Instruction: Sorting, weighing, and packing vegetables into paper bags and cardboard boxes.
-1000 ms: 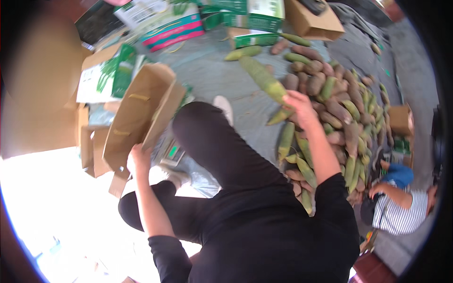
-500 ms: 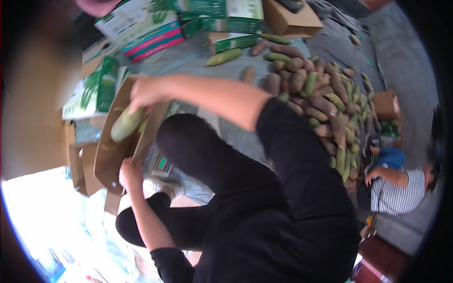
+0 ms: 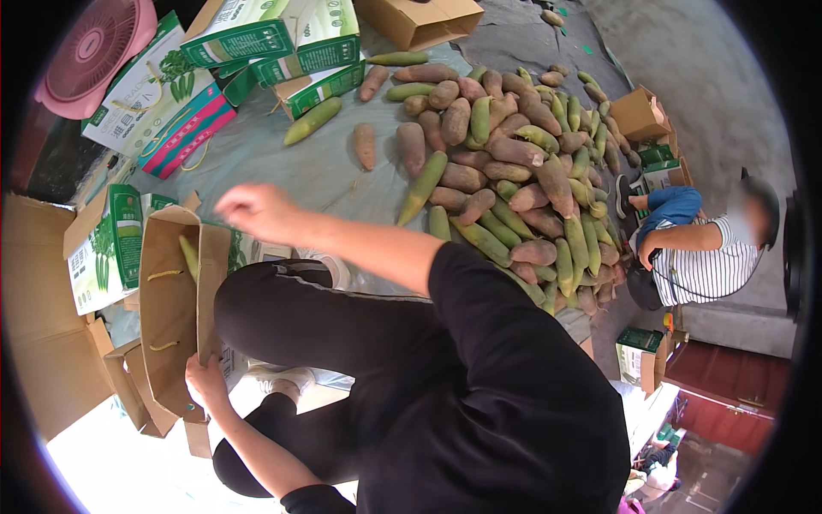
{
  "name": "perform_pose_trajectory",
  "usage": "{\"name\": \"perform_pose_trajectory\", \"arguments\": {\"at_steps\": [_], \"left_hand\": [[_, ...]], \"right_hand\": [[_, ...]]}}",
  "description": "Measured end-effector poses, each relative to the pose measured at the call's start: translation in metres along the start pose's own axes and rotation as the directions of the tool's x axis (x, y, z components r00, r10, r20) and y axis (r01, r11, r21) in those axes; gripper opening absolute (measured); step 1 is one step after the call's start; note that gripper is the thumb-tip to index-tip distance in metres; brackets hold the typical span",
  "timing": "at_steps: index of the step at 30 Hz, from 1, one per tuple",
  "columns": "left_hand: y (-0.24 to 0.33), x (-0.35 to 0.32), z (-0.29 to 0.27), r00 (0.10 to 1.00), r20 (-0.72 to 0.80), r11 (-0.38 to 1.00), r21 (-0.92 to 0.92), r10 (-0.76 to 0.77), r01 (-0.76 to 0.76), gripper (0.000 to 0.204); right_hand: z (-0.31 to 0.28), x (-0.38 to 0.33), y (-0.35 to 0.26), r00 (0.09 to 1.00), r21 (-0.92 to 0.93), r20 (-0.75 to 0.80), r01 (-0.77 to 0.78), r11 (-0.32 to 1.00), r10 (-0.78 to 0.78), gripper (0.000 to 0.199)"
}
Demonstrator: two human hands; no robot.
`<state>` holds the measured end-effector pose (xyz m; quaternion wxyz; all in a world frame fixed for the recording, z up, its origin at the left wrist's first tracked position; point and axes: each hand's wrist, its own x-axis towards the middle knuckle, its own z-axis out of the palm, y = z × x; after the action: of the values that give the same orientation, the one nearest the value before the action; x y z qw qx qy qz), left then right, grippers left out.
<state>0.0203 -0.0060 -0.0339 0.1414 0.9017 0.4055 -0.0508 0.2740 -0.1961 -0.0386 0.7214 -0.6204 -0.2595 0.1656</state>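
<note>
A green radish [image 3: 190, 255] lies inside an open cardboard box [image 3: 167, 308], close against its right wall. The radish's long axis runs roughly along the box's, slightly aslant, its visible tapered end toward the far end; the wall hides the rest from me. The box stretches lengthwise away from the person, just beside the bent knee [image 3: 248, 308], toward the left edge of the grey plastic sheet [image 3: 257, 146].

The left hand [image 3: 205, 383] is clamped on the box's right rim, near the closer end. The right hand [image 3: 248, 204] hangs just beyond the box's far right corner, nothing visible in it, fingers pointing left; it's too blurred to tell whether they're apart or together.

A heap of green radishes and brownish roots [image 3: 522, 154] covers the sheet's right side. Green-and-white cartons [image 3: 318, 43] stand along the far edge, a pink fan [image 3: 98, 51] off the far left corner. Beyond the heap sits a co-worker [image 3: 698, 265] in a striped shirt.
</note>
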Motion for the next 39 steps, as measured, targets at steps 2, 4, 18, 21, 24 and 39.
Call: {"name": "perform_pose_trajectory", "arguments": {"at_steps": [2,4,18,21,24,39], "left_hand": [[0.008,0.001,0.003,0.999,-0.003,0.999,-0.024,0.034,-0.034,0.023],[-0.004,0.004,0.003,0.998,-0.006,0.997,-0.049,0.062,-0.062,0.023],[0.003,-0.003,-0.001,0.999,0.005,0.997,-0.060,0.040,-0.040,0.028],[0.000,-0.002,0.001,0.998,0.002,0.996,-0.061,0.057,-0.057,0.028],[0.006,-0.004,0.000,0.999,0.009,0.997,-0.062,0.039,-0.038,0.028],[-0.002,-0.007,-0.005,1.000,0.002,1.000,-0.007,-0.005,0.005,0.027]], "right_hand": [[-0.070,-0.024,0.046,0.984,-0.196,-0.177,-0.062,0.979,0.027,0.014],[-0.136,-0.060,0.071,0.947,-0.386,-0.285,-0.253,0.887,0.146,0.017],[-0.410,-0.275,-0.018,0.241,-0.213,-0.954,-0.963,-0.165,-0.179,0.056],[-0.427,-0.293,-0.030,0.056,-0.039,-0.978,-0.995,-0.087,-0.200,0.064],[-0.442,-0.306,-0.031,-0.028,0.033,-0.994,-0.998,-0.051,-0.107,0.068],[-0.452,-0.293,0.011,-0.016,0.023,-0.996,-0.996,0.086,0.083,0.075]]}}
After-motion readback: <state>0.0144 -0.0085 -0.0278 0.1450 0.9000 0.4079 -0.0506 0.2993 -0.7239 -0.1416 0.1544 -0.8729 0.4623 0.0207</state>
